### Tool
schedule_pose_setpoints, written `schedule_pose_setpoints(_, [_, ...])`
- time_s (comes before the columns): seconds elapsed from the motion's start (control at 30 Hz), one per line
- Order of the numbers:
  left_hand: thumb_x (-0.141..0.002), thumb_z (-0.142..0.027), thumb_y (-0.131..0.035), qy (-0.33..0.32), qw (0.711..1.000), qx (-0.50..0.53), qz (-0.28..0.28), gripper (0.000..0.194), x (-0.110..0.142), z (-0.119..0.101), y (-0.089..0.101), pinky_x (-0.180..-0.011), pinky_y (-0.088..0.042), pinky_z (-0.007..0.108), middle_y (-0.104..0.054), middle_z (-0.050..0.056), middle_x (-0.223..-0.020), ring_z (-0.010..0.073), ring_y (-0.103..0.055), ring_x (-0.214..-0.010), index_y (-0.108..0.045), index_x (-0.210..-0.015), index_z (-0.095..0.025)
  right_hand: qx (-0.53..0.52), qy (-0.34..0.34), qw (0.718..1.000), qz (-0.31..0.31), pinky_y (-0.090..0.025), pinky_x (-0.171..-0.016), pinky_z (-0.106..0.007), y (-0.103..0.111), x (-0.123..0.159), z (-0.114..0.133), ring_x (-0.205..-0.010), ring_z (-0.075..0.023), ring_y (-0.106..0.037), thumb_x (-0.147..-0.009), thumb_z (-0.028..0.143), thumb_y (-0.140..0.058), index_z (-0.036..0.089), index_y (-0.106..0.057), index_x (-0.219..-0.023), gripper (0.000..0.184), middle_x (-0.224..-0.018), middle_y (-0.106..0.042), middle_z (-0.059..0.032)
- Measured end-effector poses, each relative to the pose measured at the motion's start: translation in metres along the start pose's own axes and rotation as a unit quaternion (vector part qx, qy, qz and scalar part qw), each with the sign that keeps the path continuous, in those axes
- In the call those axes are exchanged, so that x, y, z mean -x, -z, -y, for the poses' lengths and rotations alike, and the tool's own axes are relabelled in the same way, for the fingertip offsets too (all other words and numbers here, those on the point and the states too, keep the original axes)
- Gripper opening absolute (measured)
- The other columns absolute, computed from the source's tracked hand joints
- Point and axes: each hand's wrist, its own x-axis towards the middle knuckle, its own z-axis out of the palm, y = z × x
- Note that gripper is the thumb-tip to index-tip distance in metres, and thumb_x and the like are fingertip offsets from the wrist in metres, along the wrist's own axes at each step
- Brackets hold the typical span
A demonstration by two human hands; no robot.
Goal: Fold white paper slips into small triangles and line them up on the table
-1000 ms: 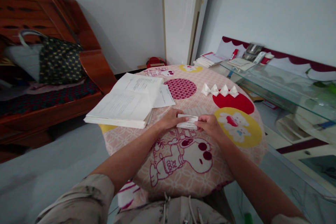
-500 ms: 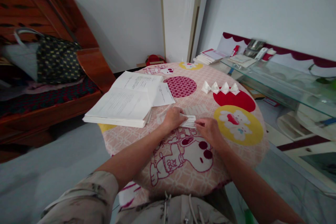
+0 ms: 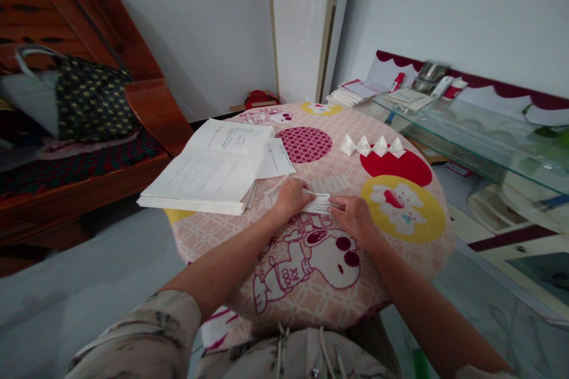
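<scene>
The person is pressing a small folded strip of printed paper (image 3: pixel 319 204) flat against the round bench (image 3: pixel 413 260), which is wearing a pink cartoon-patterned cloth. The strip is lying near the middle of the bench, a little toward its near edge, just above the big cartoon dog printed on the cloth.

The left hand (image 3: pixel 291 200) is lying palm down over the strip's left end, its fingers bent and pressing on the paper rather than closing around it. The right hand (image 3: pixel 353 217) is resting on the bench at the strip's right end, its fingers (image 3: pixel 336 202) drawn narrow and touching the paper's edge; whether they are pinching it or only pushing against it cannot be told from this view.

Toward the left edge of the bench an open stack of printed sheets (image 3: pixel 202 174) is lying, with a loose white sheet (image 3: pixel 275 159) sticking out from under it on its right side. Toward the far right edge four small folded white paper shapes (image 3: pixel 372 146) are standing in a row, touching one another, well apart from the hands.

Beyond the bench a tall white appliance (image 3: pixel 299 26) is standing against the wall. To the left a patterned bag (image 3: pixel 91 99) is sitting on a wooden seat (image 3: pixel 151 109). To the right a glass shelf (image 3: pixel 480 136) is carrying papers and small containers.
</scene>
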Motion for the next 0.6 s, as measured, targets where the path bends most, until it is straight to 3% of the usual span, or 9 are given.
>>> schedule_pose_setpoints(0.23, [-0.081, -0.031, -0.073, -0.001, 1.000, -0.006, 0.000, 0.026, -0.0004, -0.0003, -0.0005, -0.084, -0.053, 0.032, -0.077, 0.012, -0.092, 0.0244, -0.071, -0.086, -0.081, -0.097, -0.013, 0.014, -0.011, 1.000, 0.011, -0.052, -0.076, -0.032, 0.0017, -0.0017, 0.0017, -0.076, -0.0226, -0.070, -0.084, 0.029, -0.066, 0.018, -0.078, -0.116, 0.036, -0.084, -0.078, -0.0091])
schedule_pose_setpoints(0.6, [-0.081, -0.031, -0.072, -0.004, 1.000, -0.006, 0.000, 0.024, -0.0003, -0.0003, -0.0018, -0.083, -0.053, 0.030, -0.077, 0.010, -0.089, 0.0222, -0.070, -0.084, -0.081, -0.096, -0.014, 0.029, 0.033, 0.999, 0.007, -0.051, -0.074, -0.030, 0.0010, -0.0046, -0.0009, -0.075, -0.0214, -0.068, -0.083, 0.028, -0.063, 0.016, -0.077, -0.116, 0.037, -0.082, -0.077, -0.0084])
